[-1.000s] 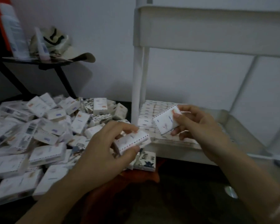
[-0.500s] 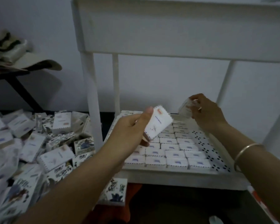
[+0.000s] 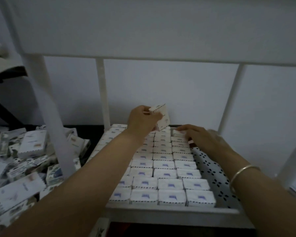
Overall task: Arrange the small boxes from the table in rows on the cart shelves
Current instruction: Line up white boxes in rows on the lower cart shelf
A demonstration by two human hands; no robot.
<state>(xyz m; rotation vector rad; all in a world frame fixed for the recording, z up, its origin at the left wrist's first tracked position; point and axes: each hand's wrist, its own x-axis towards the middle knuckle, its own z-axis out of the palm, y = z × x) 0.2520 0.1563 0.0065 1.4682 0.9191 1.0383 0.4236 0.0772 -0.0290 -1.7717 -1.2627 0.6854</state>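
Note:
Rows of small white boxes [image 3: 164, 173] with blue marks fill most of the white cart shelf [image 3: 174, 212]. My left hand [image 3: 141, 122] grips one small white box [image 3: 162, 118] tilted in the air above the far end of the rows. My right hand [image 3: 203, 140] lies flat, palm down, fingers pressing a box [image 3: 178, 133] at the far end of the rightmost row. A loose pile of the same boxes [image 3: 31, 146] covers the table at the left.
The shelf's right strip is bare, showing a white liner with black dots [image 3: 212, 173]. White cart posts [image 3: 53, 127] stand at the left and back, and the upper shelf [image 3: 161, 26] hangs overhead. A dark side table [image 3: 9, 74] sits far left.
The view has moved closer over the shelf. My left hand carried its box forward to the far end of the rows. My right hand came down and set its box onto the rightmost row.

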